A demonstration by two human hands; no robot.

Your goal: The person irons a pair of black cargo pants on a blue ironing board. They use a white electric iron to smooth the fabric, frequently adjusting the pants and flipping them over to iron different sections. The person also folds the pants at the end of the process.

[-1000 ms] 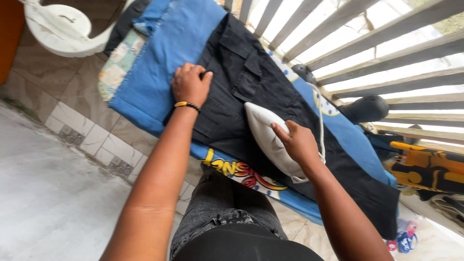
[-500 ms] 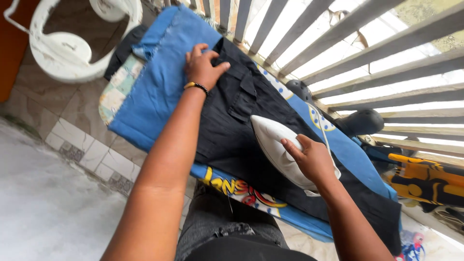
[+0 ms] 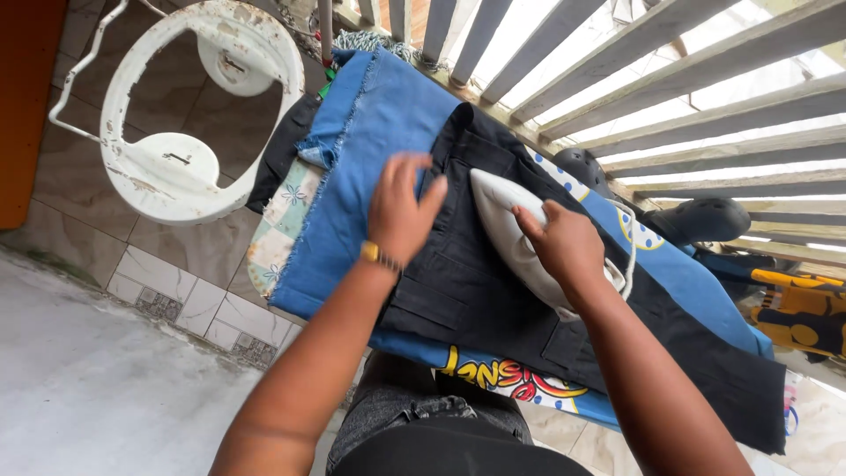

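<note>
Gripping white iron (image 3: 509,231) with right hand (image 3: 564,245), sole on black cargo trousers (image 3: 476,291) spread over blue cloth (image 3: 352,176); left hand (image 3: 401,211) released, palm flat on trousers beside iron.

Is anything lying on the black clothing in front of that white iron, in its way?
Nothing loose. Ahead of the white iron held by the right hand, the black garment is bare; only the left hand presses the cloth beside it, on the garment's edge.
</note>
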